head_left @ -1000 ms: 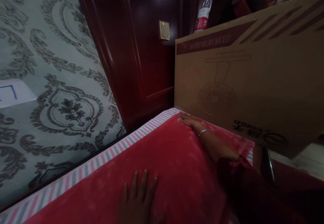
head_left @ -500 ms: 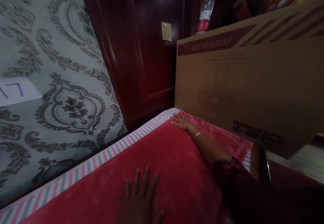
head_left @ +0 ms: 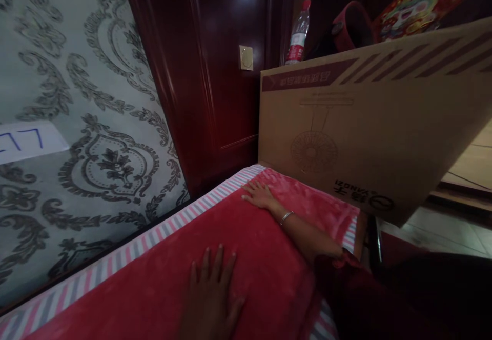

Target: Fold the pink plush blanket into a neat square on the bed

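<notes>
A red plush cloth [head_left: 184, 268] lies spread over a striped pink, grey and white sheet [head_left: 130, 255]. My left hand [head_left: 211, 294] rests flat on the cloth at the bottom centre, its fingers spread. Farther off, my right hand [head_left: 258, 195] lies palm down near the cloth's far end, fingers apart; a silver bangle [head_left: 286, 218] circles that wrist. Neither hand grips anything. The cloth looks mostly smooth, with faint creases towards its far right corner.
Past the cloth's far end stands a large cardboard box [head_left: 369, 124], with a plastic bottle [head_left: 297, 37] and a red packet [head_left: 415, 9] seen above its top edge. Patterned wallpaper [head_left: 115, 160] runs along the left, beside a dark red wooden panel [head_left: 226, 109].
The view has shifted, so the box and bottle appear lower and farther left. My right hand has moved a little to the left over the cloth; my left hand stays nearly in place.
</notes>
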`<state>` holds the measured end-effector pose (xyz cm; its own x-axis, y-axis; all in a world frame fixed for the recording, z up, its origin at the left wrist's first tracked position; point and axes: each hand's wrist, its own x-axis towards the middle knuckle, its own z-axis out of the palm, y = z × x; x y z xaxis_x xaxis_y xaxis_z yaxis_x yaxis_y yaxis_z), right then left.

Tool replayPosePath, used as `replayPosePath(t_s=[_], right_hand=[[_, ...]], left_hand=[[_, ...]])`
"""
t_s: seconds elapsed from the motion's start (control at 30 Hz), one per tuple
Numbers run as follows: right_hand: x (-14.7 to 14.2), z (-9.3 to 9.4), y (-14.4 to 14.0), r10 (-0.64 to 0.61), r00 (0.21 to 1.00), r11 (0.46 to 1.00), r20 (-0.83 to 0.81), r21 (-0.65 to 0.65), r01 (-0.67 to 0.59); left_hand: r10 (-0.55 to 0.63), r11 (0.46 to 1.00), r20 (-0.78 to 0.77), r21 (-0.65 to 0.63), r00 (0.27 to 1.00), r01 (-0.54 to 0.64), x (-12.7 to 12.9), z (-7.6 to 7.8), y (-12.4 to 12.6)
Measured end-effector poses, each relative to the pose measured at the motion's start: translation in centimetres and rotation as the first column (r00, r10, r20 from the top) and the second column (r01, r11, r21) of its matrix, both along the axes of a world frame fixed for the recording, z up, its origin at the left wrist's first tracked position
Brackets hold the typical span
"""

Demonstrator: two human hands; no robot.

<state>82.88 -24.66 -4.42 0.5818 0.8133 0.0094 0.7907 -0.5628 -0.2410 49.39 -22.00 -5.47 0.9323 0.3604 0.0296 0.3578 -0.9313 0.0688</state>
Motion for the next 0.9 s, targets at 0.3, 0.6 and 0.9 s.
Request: replayPosePath(t_s=[0.3,0.6,0.9], right_hand=[[-2.2,2.9,-0.3,-0.023,0.998,0.999,-0.051,-0.036,0.021],[-9.0,1.8,0.7,0.171,0.985,0.985,-0.033,-0.023,-0.172],[-8.9,0.2,0.3,0.129,0.992,0.991,0.003,0.014,-0.129]], left_hand=[[0.012,0.999,0.015,-0.035,1.000,-0.012,-0.4,1.9,-1.1],[-0.008,0.984,-0.089,-0.178,0.996,-0.008,-0.6,4.5,-0.6],[0.432,0.896,-0.077,0.151,0.899,-0.417,-6.4,4.8,8.4]])
